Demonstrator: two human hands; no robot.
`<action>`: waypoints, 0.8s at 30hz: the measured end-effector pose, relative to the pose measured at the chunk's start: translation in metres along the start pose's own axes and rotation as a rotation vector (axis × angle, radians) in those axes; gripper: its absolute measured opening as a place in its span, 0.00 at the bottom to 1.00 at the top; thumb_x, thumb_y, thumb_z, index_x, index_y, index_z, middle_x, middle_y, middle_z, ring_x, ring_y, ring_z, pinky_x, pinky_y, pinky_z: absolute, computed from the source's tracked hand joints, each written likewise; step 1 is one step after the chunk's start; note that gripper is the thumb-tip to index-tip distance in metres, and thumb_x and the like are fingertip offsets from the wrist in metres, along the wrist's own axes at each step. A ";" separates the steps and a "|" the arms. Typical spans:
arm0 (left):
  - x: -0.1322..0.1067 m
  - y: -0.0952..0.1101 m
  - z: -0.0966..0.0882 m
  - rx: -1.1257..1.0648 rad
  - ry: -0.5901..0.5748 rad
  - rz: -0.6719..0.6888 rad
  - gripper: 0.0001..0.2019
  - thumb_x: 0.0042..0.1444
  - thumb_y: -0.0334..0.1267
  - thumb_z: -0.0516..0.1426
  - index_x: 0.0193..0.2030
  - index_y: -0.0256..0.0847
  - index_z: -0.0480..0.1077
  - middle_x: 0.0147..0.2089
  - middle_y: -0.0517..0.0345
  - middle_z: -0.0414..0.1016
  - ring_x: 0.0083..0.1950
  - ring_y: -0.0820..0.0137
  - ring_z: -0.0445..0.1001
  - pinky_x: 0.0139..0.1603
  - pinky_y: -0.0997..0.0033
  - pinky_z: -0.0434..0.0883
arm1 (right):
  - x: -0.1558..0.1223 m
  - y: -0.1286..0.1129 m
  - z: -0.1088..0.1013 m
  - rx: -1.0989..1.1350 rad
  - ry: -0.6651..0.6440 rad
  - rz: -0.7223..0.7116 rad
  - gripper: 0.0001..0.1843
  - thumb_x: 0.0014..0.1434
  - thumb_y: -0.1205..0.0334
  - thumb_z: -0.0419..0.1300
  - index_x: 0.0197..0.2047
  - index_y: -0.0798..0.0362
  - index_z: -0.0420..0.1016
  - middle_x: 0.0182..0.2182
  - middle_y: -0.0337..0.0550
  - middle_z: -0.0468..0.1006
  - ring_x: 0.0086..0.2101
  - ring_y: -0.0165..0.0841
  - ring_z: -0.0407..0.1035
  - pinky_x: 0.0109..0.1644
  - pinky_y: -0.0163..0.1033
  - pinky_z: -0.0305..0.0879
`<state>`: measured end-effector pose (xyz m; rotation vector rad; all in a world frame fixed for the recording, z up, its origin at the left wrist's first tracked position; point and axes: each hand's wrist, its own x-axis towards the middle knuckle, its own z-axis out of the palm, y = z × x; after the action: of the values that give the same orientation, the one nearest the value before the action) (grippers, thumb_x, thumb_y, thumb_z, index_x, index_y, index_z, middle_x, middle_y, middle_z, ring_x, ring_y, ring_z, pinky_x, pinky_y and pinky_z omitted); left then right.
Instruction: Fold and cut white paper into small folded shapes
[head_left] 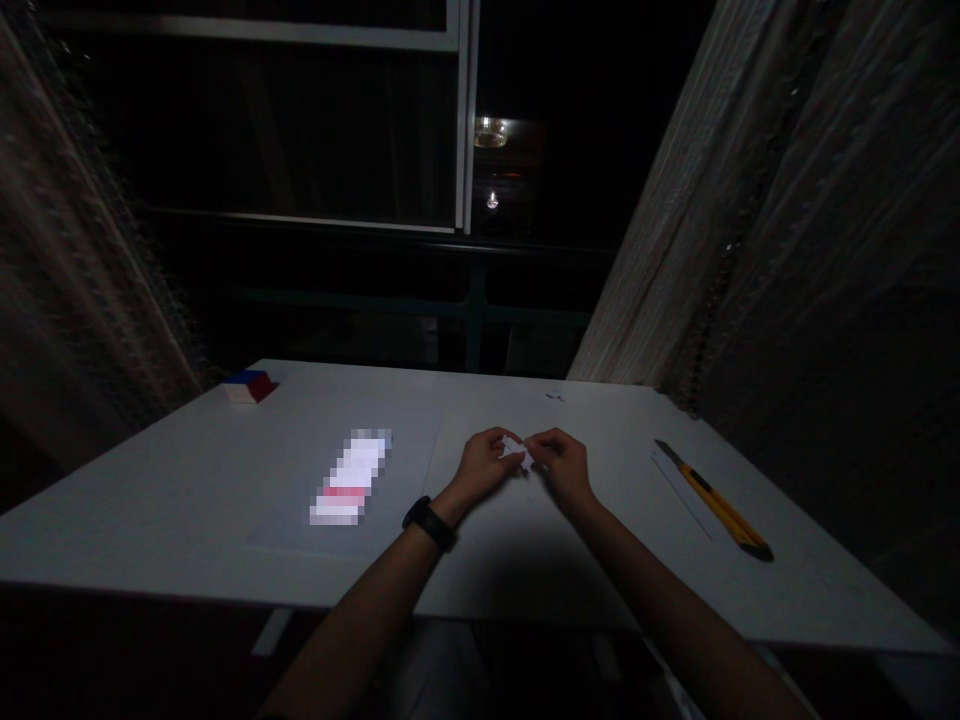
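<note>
Above the middle of the white table (pixel 570 590), my two hands meet around a small white piece that looks like folded paper (pixel 515 452). My left hand (pixel 484 462), with a dark band on its wrist, grips the piece between thumb and fingers. From the other side, my right hand (pixel 562 465) pinches the piece's right edge with its fingertips. The exact shape of the piece is hard to make out in the dim light.
Right of my hands lies a yellow utility knife (pixel 716 505), beside a thin white strip (pixel 679 492). On the left, a lit, blurred-out phone-like screen (pixel 350 478) rests on a pale sheet (pixel 281 530). A coloured cube (pixel 249 386) sits at the far left; small dark bits (pixel 555 397) lie at the back.
</note>
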<state>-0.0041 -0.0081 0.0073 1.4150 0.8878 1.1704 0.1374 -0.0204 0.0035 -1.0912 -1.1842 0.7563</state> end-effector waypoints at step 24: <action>-0.001 0.001 0.001 -0.137 -0.015 -0.078 0.12 0.39 0.28 0.64 0.32 0.33 0.67 0.17 0.66 0.66 0.20 0.72 0.73 0.23 0.74 0.71 | -0.005 0.001 0.004 -0.157 0.009 -0.099 0.10 0.44 0.57 0.64 0.21 0.52 0.69 0.18 0.37 0.71 0.22 0.31 0.64 0.28 0.36 0.61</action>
<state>-0.0035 -0.0099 0.0082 1.2665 0.8293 1.1383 0.1327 -0.0234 0.0014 -1.1544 -1.2968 0.5886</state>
